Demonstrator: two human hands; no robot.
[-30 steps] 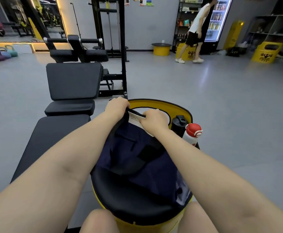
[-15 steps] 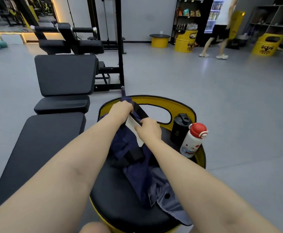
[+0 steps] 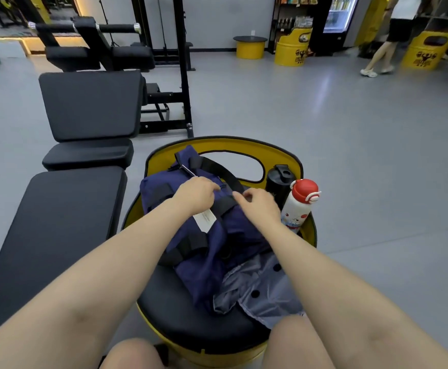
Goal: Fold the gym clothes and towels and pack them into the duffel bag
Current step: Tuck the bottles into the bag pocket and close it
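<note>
fingers (image 3: 213, 188) on duffel bag (image 3: 204, 235), bottles (image 3: 298, 206) beside

No readable text: white paper tag (image 3: 204, 219) on navy fabric duffel bag (image 3: 212, 235) has tiny illegible print; yellow barrel seats' (image 3: 293, 50) black logos unreadable

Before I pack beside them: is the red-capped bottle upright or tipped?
Tilted, not flat: the red-capped bottle stands on the stool with its top slanting right, next to the black bottle.
</note>
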